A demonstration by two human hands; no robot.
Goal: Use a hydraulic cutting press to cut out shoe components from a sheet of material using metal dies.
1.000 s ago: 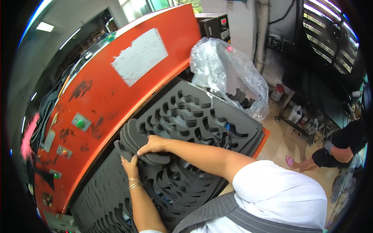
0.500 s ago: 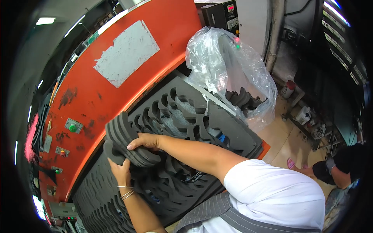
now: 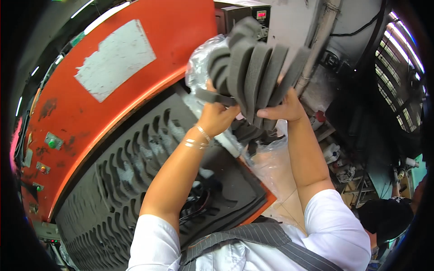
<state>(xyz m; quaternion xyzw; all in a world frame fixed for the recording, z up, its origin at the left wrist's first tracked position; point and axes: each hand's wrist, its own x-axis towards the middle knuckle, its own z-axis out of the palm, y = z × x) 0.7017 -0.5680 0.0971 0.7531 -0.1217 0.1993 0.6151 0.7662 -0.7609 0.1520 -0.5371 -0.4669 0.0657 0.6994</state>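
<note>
Several curved dark grey foam pieces (image 3: 246,79) are lifted in a fanned bunch over the bag at the table's far right corner. My left hand (image 3: 216,118), with bracelets at the wrist, grips the bunch's left side. From the right, my right hand (image 3: 285,109) grips the other pieces, its thumb across their lower ends. Behind and under the bunch shows a clear plastic bag (image 3: 199,67), largely hidden, with more dark foam pieces (image 3: 253,133) in it. Below my left forearm lies a thick dark foam sheet (image 3: 226,169) with rows of wavy cut-outs.
A large orange machine (image 3: 172,40) with push buttons runs along the table's far left side. A dark control box (image 3: 244,20) stands behind the bag. At right are a wall pipe (image 3: 316,40), a low rack with containers (image 3: 343,169), and another person (image 3: 389,214).
Both hands have carried the foam pieces from over the sheet up and right, to above the bag. The pieces have fanned apart. The view has shifted right.
</note>
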